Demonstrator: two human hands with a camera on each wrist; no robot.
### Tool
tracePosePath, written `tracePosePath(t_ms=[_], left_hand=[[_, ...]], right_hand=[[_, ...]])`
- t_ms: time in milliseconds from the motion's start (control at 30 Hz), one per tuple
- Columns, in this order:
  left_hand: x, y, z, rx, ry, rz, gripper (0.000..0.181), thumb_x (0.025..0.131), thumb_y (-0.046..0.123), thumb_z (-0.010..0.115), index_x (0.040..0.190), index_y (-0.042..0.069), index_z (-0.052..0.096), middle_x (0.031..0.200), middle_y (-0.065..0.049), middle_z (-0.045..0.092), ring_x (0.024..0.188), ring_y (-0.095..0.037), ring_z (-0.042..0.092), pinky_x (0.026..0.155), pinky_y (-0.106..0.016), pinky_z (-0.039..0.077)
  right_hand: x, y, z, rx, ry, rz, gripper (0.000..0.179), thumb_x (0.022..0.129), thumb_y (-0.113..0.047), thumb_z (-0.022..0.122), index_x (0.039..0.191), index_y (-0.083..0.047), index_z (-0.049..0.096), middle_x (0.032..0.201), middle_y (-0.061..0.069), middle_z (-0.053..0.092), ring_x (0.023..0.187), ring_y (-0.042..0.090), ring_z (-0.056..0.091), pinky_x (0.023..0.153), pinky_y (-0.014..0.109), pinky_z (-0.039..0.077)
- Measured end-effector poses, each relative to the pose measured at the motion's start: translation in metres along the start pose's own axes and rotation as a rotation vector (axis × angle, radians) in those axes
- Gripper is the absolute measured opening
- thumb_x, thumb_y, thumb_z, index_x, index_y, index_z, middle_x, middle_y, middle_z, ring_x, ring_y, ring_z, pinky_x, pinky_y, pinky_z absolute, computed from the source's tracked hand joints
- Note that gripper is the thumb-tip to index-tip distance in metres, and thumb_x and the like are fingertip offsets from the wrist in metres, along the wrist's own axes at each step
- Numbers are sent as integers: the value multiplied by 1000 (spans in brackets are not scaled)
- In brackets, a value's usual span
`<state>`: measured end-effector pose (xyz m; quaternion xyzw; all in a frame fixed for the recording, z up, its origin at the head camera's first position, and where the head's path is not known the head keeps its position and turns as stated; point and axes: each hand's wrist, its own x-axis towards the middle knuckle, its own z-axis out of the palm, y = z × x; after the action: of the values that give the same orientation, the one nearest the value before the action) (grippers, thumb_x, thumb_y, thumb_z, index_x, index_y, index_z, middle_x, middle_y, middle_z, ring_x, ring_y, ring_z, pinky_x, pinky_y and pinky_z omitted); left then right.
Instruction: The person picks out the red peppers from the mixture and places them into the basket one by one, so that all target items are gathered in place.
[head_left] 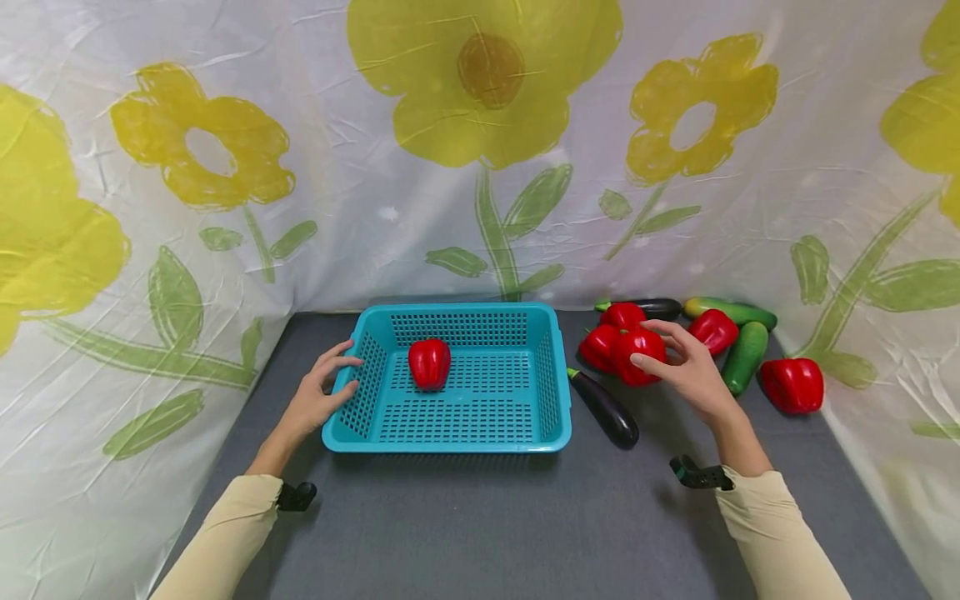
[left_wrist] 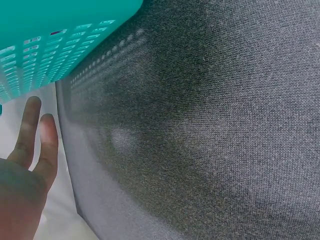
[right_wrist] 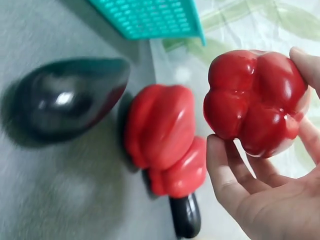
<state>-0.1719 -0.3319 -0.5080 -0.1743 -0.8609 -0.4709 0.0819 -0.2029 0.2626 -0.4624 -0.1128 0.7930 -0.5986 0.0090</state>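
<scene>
My right hand grips a red bell pepper between thumb and fingers; in the right wrist view the held pepper is raised, its lobed end facing the camera. My left hand is at the left side of a turquoise plastic basket, fingers extended at the rim. Whether they touch it I cannot tell; in the left wrist view, two fingers show below the basket wall. Inside the basket lies one red bell pepper.
Right of the basket lie an eggplant, more red peppers, another eggplant, cucumbers and a pepper near the table's right edge. A flowered white curtain hangs behind the grey table.
</scene>
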Motion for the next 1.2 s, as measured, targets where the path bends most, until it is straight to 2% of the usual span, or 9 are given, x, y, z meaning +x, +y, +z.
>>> tracePosePath(t_ms=[200, 500, 700, 1033, 1200], left_hand=[[0, -3, 1, 14, -3, 5, 33, 97, -4, 65, 130, -7, 60, 160, -18, 30, 138, -42, 38, 94, -18, 38], [1, -3, 1, 15, 2, 0, 34, 96, -5, 65, 130, -6, 60, 160, -17, 30, 133, -43, 44, 91, -18, 40], [0, -4, 0, 3, 1, -3, 34, 97, -4, 65, 130, -6, 60, 160, -17, 30, 127, -45, 49, 88, -17, 42], [0, -1, 1, 13, 1, -12, 35, 97, -3, 65, 131, -4, 60, 160, -17, 30, 126, -47, 50, 89, -22, 44], [0, -1, 0, 17, 3, -10, 35, 97, -4, 65, 132, -4, 60, 160, -18, 29, 122, -50, 53, 87, -18, 43]], right_hand=[[9, -12, 15, 8, -17, -1, 56, 94, -18, 75, 144, -11, 52, 140, 13, 51, 111, 34, 55, 79, 34, 56], [26, -34, 40, -1, -29, -7, 55, 91, -19, 78, 140, -12, 53, 138, 12, 52, 121, 33, 47, 80, 37, 56], [37, -45, 55, -1, -48, -41, 54, 90, -19, 79, 136, -9, 54, 133, 14, 56, 116, 35, 53, 80, 39, 56], [50, -53, 82, 82, -87, -30, 53, 88, -17, 82, 135, -9, 58, 132, 13, 59, 110, 36, 58, 81, 42, 57], [54, -60, 97, 149, -113, -39, 50, 90, -12, 79, 134, -2, 58, 129, 16, 62, 106, 36, 62, 83, 44, 56]])
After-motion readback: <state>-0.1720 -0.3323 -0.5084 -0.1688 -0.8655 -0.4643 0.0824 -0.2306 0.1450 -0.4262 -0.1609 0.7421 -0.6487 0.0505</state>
